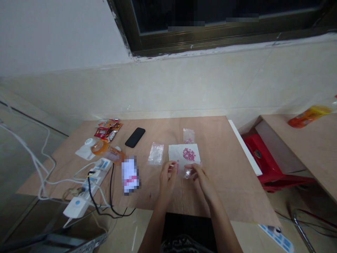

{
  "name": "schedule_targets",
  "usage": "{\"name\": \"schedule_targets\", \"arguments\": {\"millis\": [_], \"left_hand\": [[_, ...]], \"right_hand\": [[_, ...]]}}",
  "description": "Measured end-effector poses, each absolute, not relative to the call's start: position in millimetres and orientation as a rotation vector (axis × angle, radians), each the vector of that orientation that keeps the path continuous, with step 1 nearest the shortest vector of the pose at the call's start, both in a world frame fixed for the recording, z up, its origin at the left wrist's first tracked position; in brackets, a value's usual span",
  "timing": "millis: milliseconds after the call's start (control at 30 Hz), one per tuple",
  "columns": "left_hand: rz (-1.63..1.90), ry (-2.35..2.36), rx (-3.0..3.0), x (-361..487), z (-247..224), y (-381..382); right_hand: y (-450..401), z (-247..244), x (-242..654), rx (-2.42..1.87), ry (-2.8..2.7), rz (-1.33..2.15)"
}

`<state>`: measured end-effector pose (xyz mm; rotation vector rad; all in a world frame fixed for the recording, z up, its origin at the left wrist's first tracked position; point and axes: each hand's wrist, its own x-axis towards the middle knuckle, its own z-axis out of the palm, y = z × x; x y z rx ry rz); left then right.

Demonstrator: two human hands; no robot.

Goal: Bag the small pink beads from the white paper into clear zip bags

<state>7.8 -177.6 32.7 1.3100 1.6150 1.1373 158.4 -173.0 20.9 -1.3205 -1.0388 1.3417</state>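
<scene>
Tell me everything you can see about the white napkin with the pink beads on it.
The white paper napkin lies flat on the wooden tabletop, roughly square and lightly creased. A heap of small pink beads sits near its middle. The person's right hand overlaps its near edge, pinching a small clear plastic bag.

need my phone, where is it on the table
In the head view, the black smartphone lies near the far edge of the table, left of centre, between snack packets on its left and a clear plastic bag on its right.
</scene>
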Motion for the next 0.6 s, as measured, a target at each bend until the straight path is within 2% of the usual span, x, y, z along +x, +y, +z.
{"name": "schedule_targets", "arguments": {"millis": [233, 600], "left_hand": [[1.044, 1.313, 1.074, 9, 18, -176], [1.177, 1.362, 1.034, 4, 35, -178]], "right_hand": [[-172, 17, 158, -1.289, -0.916, 1.393], [-174, 1, 147, -1.266, -0.649, 1.469]]}}
